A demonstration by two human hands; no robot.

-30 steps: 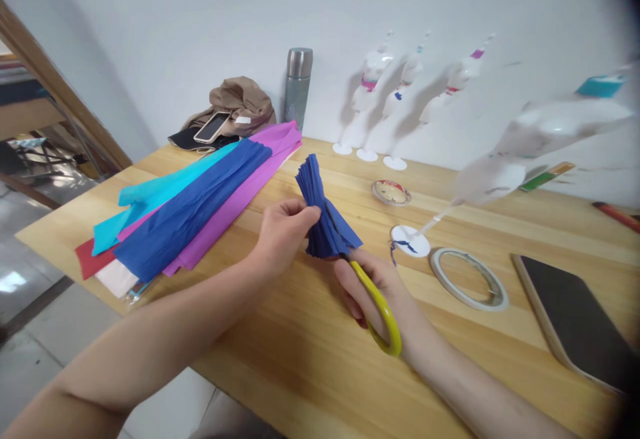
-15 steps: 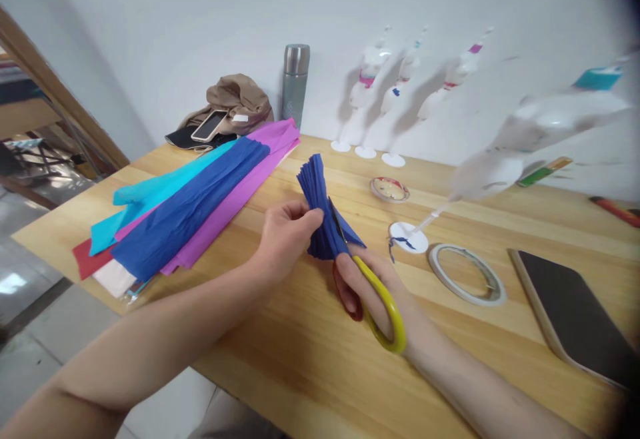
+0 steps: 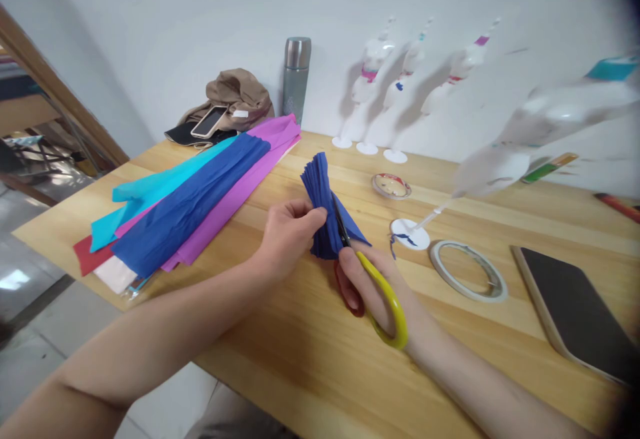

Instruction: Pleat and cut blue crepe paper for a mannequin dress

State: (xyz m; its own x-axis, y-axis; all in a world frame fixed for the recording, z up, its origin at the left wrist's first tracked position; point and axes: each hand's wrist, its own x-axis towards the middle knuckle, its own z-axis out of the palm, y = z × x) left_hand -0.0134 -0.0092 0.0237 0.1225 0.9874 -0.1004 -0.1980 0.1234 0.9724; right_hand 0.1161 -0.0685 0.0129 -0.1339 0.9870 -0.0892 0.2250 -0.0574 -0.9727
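Note:
My left hand (image 3: pixel 285 236) pinches a folded, pleated wad of dark blue tissue paper (image 3: pixel 321 192) that fans upward above the wooden table (image 3: pixel 310 359). My right hand (image 3: pixel 385 286) grips scissors with a yellow and a red handle loop (image 3: pixel 387 302). The dark blades (image 3: pixel 341 222) lie against the right side of the blue paper, pointing up and away from me. Both hands hover just above the table's middle.
Sheets of cyan, blue, purple, red and white tissue paper (image 3: pixel 185 199) lie at the left. Behind stand a steel flask (image 3: pixel 296 79), a cloth heap with a phone (image 3: pixel 225 109), and white unicorn figures (image 3: pixel 370 86). Tape rings (image 3: pixel 467 269) and a tablet (image 3: pixel 575 306) lie at the right.
The scissors' red handle loop has come into view and the blades have slid further up along the blue paper. My left hand keeps its pinch.

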